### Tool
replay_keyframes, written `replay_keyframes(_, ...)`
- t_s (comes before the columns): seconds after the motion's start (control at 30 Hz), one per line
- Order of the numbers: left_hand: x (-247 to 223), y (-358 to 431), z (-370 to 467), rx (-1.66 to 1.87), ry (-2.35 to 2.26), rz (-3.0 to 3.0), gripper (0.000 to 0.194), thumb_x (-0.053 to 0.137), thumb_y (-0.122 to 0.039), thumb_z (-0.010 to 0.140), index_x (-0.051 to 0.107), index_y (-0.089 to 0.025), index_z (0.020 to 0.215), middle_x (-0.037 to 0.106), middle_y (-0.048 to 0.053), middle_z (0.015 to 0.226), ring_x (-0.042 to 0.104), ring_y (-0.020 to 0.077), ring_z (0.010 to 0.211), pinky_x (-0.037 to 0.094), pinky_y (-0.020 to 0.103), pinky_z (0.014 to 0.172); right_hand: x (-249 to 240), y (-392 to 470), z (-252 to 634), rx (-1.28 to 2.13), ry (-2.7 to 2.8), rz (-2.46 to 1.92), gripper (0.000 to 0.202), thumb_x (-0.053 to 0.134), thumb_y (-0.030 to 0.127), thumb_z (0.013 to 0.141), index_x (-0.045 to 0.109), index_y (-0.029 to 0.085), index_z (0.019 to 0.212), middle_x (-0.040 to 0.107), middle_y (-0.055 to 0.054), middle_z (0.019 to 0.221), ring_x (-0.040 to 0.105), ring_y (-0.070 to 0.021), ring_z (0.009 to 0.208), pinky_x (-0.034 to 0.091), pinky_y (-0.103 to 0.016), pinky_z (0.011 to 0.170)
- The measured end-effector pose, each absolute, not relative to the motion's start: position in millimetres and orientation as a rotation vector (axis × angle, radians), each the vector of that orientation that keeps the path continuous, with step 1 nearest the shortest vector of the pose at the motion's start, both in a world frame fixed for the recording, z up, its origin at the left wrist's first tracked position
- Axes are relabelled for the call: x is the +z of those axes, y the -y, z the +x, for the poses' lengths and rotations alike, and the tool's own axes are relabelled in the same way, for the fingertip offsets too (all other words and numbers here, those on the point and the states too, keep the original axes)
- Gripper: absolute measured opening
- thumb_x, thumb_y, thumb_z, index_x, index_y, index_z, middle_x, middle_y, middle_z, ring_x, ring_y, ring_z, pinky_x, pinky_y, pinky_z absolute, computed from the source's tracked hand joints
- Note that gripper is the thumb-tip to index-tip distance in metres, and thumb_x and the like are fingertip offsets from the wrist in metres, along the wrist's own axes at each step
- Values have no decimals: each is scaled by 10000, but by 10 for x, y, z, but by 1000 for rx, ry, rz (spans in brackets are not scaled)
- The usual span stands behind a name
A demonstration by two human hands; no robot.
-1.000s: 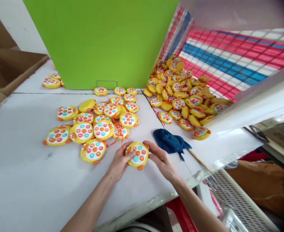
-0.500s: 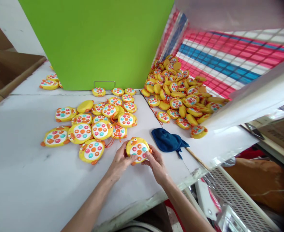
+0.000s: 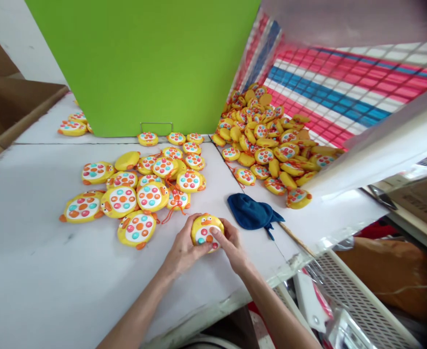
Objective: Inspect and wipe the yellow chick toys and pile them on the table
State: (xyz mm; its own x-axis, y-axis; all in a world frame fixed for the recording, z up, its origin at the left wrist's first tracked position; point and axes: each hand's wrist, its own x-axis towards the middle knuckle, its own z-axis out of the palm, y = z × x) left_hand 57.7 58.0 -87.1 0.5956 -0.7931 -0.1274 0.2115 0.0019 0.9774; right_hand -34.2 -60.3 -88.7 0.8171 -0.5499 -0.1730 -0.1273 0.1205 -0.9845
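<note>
Between both hands is a yellow duck-shaped toy (image 3: 205,224) with a white front and coloured round buttons, its face turned up toward the far side. My left hand (image 3: 184,245) grips its left edge, thumb along the lower front. My right hand (image 3: 233,242) holds the right side, its thumb lying on the buttons. Just to the left, a group of similar duck toys (image 3: 136,228) lies on the white table (image 3: 71,281), mostly button side up. Orange cords (image 3: 173,211) trail from some of them. A dark blue cloth bundle (image 3: 251,211) tied on a wooden stick rests right of my hands.
A large heap of duck toys (image 3: 264,140) fills the back right, beside a mesh wall with striped sheeting (image 3: 329,87). A green panel (image 3: 144,63) stands at the back. Beyond the table's right front edge is a perforated plastic basket (image 3: 362,291); a cardboard box (image 3: 20,106) is far left.
The held duck toy has turned more upright between my hands. My right thumb has moved up and left onto the buttons, and my left thumb sits lower.
</note>
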Motion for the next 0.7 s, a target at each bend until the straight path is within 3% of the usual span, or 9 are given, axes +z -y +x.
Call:
replay_keyframes(0.13,-876,-563,550,-881,491,1276,751,734,-260,659,351,-216,1304,550,90,1199,577,227,997,499,280,796,-928,611,-268,-436,-597,-1441,344,638,468,763,582,174,932,631,-36,837,593,-161,753,494,-243,643)
replay_keyframes(0.3,-904,-563,605,-813,476,1280,669,717,-290,686,391,-226,1267,559,74,1182,566,229,1041,502,295,839,-978,563,-208,-380,-603,-1313,363,559,518,811,585,221,1017,645,-41,923,613,-176,819,525,-254,654)
replay_keyframes(0.43,-914,-581,674,-836,406,1309,753,744,-344,656,381,-248,1309,554,72,1201,580,232,1015,525,271,727,-936,603,-230,-307,-607,-1297,416,517,559,821,584,228,1064,647,-51,935,618,-171,763,529,-253,580)
replay_keyframes(0.5,-920,-581,692,-858,360,1321,703,716,-404,682,414,-236,1294,567,83,1188,599,228,969,523,255,659,-888,611,-251,-274,-581,-1404,397,539,527,822,587,223,1073,643,-41,923,602,-143,744,506,-210,564)
replay_keyframes(0.6,-921,-575,708,-801,284,1296,531,646,-428,746,516,-177,1195,598,95,1141,601,224,977,519,273,750,-826,582,-281,-194,-513,-1526,411,548,500,827,580,217,1123,635,-32,890,584,-123,747,486,-179,569)
replay_keyframes(0.7,-910,-573,717,-739,255,1294,518,660,-399,743,535,-154,1182,611,99,1128,586,233,1019,504,273,805,-816,566,-283,-164,-494,-1519,433,569,502,809,587,193,1111,633,-36,861,584,-125,735,493,-189,568)
